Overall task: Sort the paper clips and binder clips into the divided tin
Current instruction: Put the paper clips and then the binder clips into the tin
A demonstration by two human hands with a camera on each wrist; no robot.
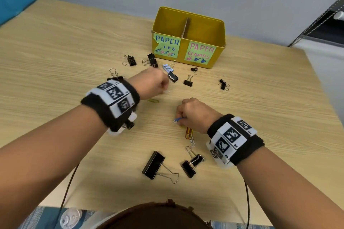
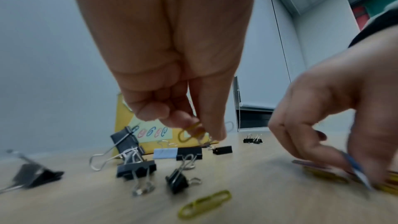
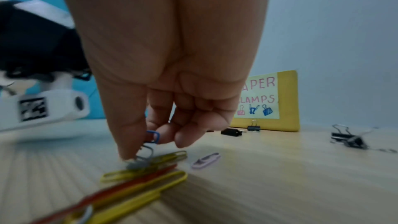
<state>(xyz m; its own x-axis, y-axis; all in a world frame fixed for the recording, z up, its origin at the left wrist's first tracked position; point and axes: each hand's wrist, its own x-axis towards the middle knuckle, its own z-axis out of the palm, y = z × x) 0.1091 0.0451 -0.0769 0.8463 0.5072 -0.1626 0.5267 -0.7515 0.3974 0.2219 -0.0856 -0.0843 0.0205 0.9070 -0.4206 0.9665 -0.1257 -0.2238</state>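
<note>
The yellow divided tin stands at the back, with "paper clips" labelled on its left half and "paper clamps" on its right. My left hand hovers above the table and pinches a yellow paper clip with a silver one. My right hand is low at the centre, pinching a blue paper clip and a grey clip just above a pile of yellow and red paper clips. One yellow paper clip lies under my left wrist. The inside of the tin is hidden.
Black binder clips are scattered over the wooden table: a large one and two more near me, several small ones in front of the tin. A pale pink clip lies beside the pile.
</note>
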